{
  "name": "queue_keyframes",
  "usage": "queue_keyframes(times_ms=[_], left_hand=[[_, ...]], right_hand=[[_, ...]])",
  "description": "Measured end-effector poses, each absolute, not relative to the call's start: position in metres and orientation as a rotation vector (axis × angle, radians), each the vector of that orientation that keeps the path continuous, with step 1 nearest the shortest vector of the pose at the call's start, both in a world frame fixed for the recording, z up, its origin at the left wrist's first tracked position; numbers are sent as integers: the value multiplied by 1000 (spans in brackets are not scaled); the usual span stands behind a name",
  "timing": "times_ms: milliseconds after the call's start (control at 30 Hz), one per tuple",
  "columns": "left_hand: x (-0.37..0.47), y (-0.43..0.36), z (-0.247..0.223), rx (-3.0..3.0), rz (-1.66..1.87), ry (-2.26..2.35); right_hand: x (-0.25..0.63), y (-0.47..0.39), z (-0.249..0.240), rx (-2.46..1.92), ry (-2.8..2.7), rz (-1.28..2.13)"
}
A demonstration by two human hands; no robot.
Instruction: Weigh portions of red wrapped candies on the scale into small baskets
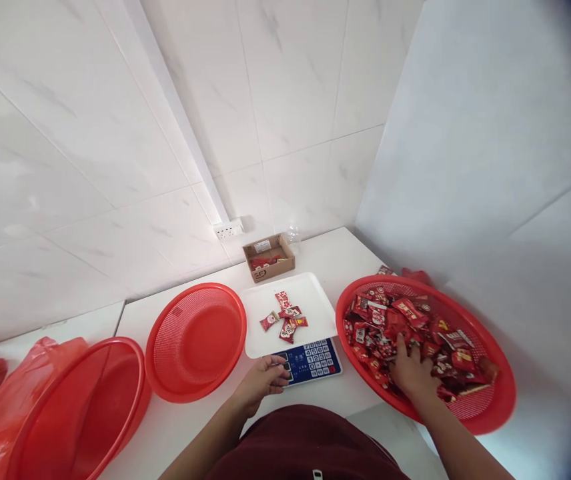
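Note:
My right hand point(414, 375) reaches into the red basket point(503, 400) on the right, its fingers apart and touching the red-wrapped candies point(410, 312). Some fingertips are hidden among the wrappers. My left hand point(264, 381) hovers at the lower left edge of the blue-panelled scale point(310, 365), with its fingers loosely bent and nothing seen in them. On the scale's white tray point(318, 300) lie several small wrapped candies point(290, 312) in red and pink, bunched near the middle.
Behind the tray stands an open cardboard box point(270, 272) with red packets inside. An empty red basket point(198, 393) sits left of the scale. Farther left is a red tub point(120, 427) beside red plastic bags point(30, 387). White walls close off the back and right.

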State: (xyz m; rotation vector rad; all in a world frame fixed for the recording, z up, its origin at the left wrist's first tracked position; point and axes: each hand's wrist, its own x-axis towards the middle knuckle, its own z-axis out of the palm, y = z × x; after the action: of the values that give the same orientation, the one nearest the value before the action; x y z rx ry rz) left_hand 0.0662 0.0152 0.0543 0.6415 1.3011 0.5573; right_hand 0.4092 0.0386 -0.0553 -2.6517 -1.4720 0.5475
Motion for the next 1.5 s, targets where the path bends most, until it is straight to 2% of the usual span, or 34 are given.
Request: queue_keyframes(times_ms=[167,467,600,833,1233,1500], left_hand=[[76,11,50,638,513,1306],[106,15,56,662,506,1314],[129,17,57,672,504,1311],[162,17,56,664,529,1325],[177,-10,65,582,581,1463],[182,-5,70,592,539,1483]], right_hand=[[433,40,-48,-2448,-1588,581],[464,39,-50,-2252,-1259,848],[478,46,-42,-2106,-1201,863],[483,71,-30,-1878,-1621,647],[441,103,-10,-1918,-2126,775],[466,80,-13,-1798,-1643,1109]])
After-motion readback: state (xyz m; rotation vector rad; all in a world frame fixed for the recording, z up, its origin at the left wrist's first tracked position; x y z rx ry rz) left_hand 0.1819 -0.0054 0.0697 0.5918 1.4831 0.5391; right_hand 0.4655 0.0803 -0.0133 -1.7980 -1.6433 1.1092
